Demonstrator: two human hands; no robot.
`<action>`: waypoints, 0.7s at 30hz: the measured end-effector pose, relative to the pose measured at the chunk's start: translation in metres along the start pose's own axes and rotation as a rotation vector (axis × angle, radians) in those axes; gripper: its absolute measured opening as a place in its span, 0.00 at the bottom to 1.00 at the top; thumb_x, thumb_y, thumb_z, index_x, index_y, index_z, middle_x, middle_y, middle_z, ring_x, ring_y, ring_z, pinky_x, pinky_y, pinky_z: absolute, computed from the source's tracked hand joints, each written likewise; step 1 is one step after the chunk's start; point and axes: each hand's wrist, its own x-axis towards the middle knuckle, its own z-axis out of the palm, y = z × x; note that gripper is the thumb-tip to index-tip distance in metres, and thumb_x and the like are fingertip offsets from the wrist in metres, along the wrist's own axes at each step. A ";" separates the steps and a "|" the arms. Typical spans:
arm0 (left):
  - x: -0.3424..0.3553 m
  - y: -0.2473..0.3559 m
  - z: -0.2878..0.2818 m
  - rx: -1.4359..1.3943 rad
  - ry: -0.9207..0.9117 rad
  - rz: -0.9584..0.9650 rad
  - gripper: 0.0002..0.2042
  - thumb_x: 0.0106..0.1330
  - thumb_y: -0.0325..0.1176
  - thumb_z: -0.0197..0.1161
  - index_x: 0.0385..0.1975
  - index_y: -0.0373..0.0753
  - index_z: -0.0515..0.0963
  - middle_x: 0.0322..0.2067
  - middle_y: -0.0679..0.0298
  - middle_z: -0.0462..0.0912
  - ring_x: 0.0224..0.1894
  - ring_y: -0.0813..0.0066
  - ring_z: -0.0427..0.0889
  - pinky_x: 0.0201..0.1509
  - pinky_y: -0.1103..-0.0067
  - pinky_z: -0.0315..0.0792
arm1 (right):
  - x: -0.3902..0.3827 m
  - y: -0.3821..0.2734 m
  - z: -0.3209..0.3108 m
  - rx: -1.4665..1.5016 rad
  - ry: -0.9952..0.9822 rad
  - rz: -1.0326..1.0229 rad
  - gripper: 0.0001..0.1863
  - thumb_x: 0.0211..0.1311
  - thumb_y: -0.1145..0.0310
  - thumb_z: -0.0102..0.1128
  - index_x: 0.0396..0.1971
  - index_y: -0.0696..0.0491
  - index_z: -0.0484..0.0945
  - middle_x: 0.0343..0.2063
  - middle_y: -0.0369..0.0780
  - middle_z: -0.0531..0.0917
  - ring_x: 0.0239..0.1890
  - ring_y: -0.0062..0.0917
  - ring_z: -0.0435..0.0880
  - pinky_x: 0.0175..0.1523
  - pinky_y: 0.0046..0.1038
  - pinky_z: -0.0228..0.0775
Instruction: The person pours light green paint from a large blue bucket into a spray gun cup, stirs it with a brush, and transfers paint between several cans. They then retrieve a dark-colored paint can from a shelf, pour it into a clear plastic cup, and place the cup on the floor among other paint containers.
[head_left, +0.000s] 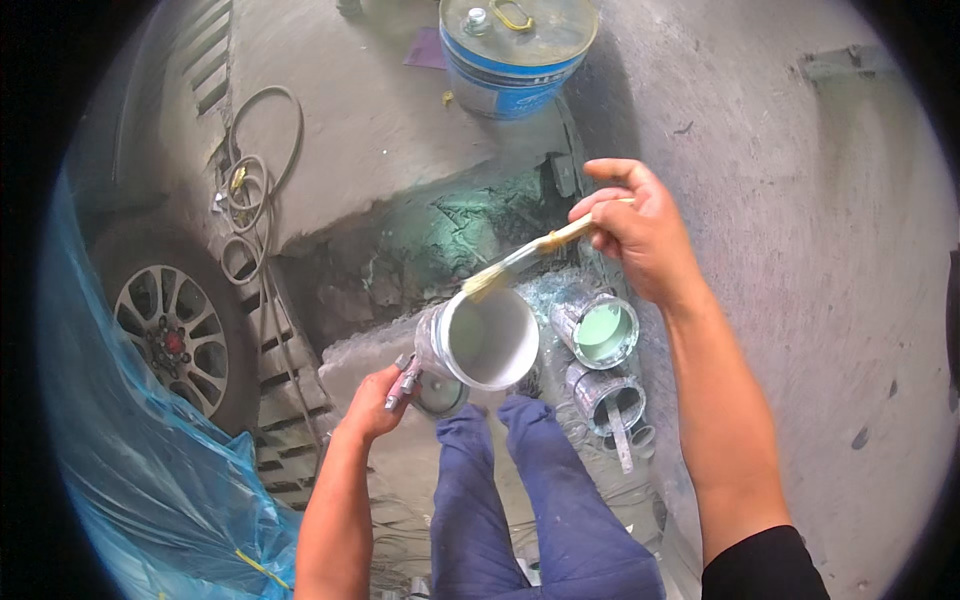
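My left hand (374,402) is closed at the left side of a white-lined paint cup (518,345), around a paint-smeared metal piece (402,385) whose exact kind I cannot make out. The cup is tilted, so its mouth and pale inside show. Above it, my right hand (640,225) pinches the wooden handle of a paintbrush (530,253). The pale bristles point down and left, at the cup's far rim; whether they touch it I cannot tell. A round lid-like thing (440,398) shows partly beneath the cup.
To the right stand a can of light green paint (603,327) and a smeared can (592,388) with a stirring stick (619,438). A blue drum (510,75) stands at the back. Leftward are a coiled hose (262,190), a car wheel (175,335) and blue plastic sheeting (170,500).
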 end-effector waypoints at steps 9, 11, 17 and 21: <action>-0.005 -0.005 -0.005 -0.186 -0.147 -0.066 0.08 0.64 0.33 0.64 0.37 0.37 0.77 0.27 0.66 0.79 0.32 0.77 0.73 0.39 0.75 0.71 | -0.023 0.018 -0.031 0.136 0.198 0.007 0.25 0.61 0.72 0.58 0.56 0.62 0.63 0.35 0.42 0.83 0.24 0.13 0.75 0.27 0.14 0.67; -0.003 -0.009 -0.003 -0.211 -0.183 -0.073 0.08 0.65 0.34 0.63 0.38 0.38 0.77 0.27 0.66 0.79 0.31 0.75 0.72 0.39 0.74 0.70 | -0.009 0.028 -0.015 0.123 0.114 0.007 0.24 0.61 0.73 0.58 0.56 0.62 0.63 0.34 0.43 0.83 0.24 0.14 0.75 0.26 0.15 0.66; -0.007 -0.002 -0.013 -0.293 -0.305 -0.194 0.06 0.63 0.33 0.64 0.34 0.38 0.76 0.26 0.69 0.76 0.30 0.79 0.72 0.36 0.78 0.69 | -0.070 0.060 -0.053 0.289 0.221 0.154 0.24 0.60 0.77 0.55 0.56 0.64 0.63 0.34 0.46 0.82 0.22 0.17 0.75 0.25 0.17 0.67; -0.009 -0.006 -0.013 -0.338 -0.374 -0.223 0.06 0.63 0.32 0.65 0.32 0.38 0.76 0.26 0.70 0.76 0.30 0.79 0.73 0.35 0.77 0.70 | -0.052 0.054 -0.022 0.263 0.111 0.077 0.24 0.61 0.78 0.54 0.56 0.63 0.61 0.36 0.47 0.82 0.25 0.19 0.77 0.28 0.18 0.69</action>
